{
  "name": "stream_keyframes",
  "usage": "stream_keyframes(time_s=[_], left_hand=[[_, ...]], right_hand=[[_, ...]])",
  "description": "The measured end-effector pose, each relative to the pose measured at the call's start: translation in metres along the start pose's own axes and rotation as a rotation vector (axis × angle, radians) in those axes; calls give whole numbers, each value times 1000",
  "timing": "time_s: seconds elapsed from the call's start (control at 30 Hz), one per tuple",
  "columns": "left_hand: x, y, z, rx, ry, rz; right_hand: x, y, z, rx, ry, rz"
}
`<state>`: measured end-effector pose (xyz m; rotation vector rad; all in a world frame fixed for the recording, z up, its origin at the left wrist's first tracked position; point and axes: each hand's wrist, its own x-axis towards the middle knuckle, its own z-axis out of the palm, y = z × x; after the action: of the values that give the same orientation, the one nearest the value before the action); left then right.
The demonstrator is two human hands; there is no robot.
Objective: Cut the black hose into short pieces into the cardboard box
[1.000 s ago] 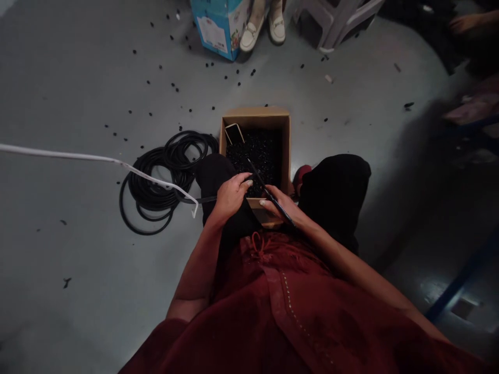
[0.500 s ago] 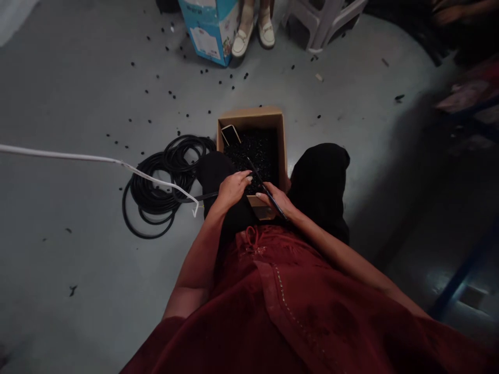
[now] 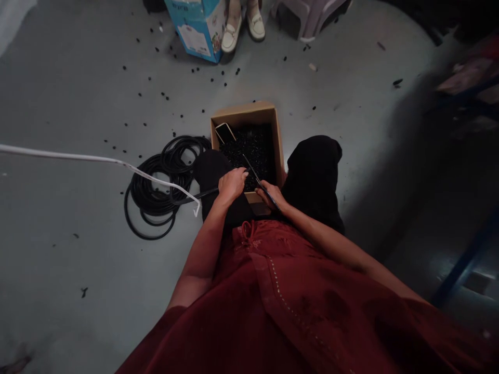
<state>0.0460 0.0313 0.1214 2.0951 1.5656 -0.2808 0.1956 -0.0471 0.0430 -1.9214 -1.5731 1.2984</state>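
Observation:
Over the near left part of a cardboard box (image 3: 279,150), my left hand (image 3: 233,183) is closed round a black tube (image 3: 208,192), which runs back to a coil of black tubing (image 3: 150,192) on the floor. My right hand (image 3: 272,195) grips a long, thin dark tool (image 3: 255,175) at the box's near edge. The tool slants up and left, its tip above the box and close to my left fingertips. Small black pieces (image 3: 255,148) fill the box, and a small dark tray-like item with a pale rim (image 3: 225,133) leans in its far left corner.
A white cord (image 3: 128,166) crosses from the left toward my left knee. Beyond the box are a blue carton (image 3: 195,31), a person's pale shoes (image 3: 231,36) and a plastic stool (image 3: 310,18). Black bits lie scattered on the floor. A blue bar (image 3: 463,265) stands at the right.
The view has shifted slightly, so the box and far objects sit a little further up and left. My right hand and the tool have shifted slightly relative to my left hand, which still holds the tube.

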Motion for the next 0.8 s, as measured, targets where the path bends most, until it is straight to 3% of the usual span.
stream_keyframes(time_s=[0.3,0.5,0.8], left_hand=[[0,-10,-5,-214,24,36],[-13,-21,-14,-377,60,11],[-35,-17,-9,-203,204,103]], right_hand=[[5,8,2,99,-14,50],[0,10,5,249,-42,82],[-18,2,-7,323,-95,-44]])
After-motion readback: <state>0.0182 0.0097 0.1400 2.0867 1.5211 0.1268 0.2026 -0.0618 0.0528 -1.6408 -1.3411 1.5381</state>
